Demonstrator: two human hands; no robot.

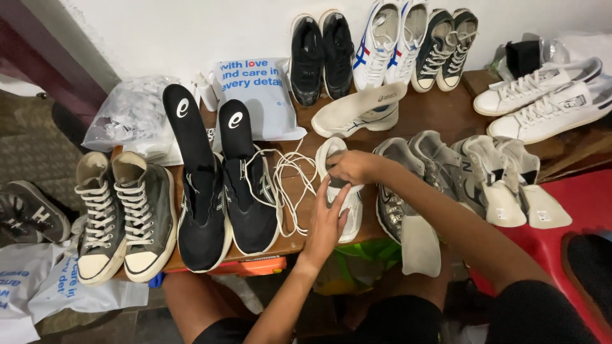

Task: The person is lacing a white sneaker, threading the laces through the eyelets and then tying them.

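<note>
White sneaker [349, 213] lying near the front edge of the table [440, 111], toe toward the wearer, between a black pair with trailing white laces on its left and a grey pair on its right. Held by both hands.

Left hand [326, 223] reaching up from below, forearm rising from the lower middle, palm against the sneaker's left side, fingers spread along the upper; grip wrapped loosely round the shoe's flank, holding it steady. Right hand [352, 167] coming in from the right, forearm crossing above the grey pair, wrist bent downward, fingers curled into the shoe's opening at the heel end; grip narrow, pinched on the collar or something inside it, exact contact hidden by the knuckles.

From the left: dark shoe on the floor [29, 213], grey high-top sneakers [124, 216] at the table's left corner, clear plastic bag [131, 114] behind them, black sneakers [223, 197] with black insoles [188, 127] standing up out of them, loose white laces [290, 185] just beside, pale blue printed bag [261, 95] behind. Beyond the held shoe, its white mate [357, 111] lying on its side. Grey sneakers [408, 185] with a pale insole hanging over the edge, more grey-and-white sneakers [503, 175] with insoles pulled out. Along the white wall: black pair [322, 57], white pair with blue and red stripes [389, 41], dark pair with white laces [446, 48], plain white pair [548, 95] at far right. Red stool [574, 210] at lower right.
</note>
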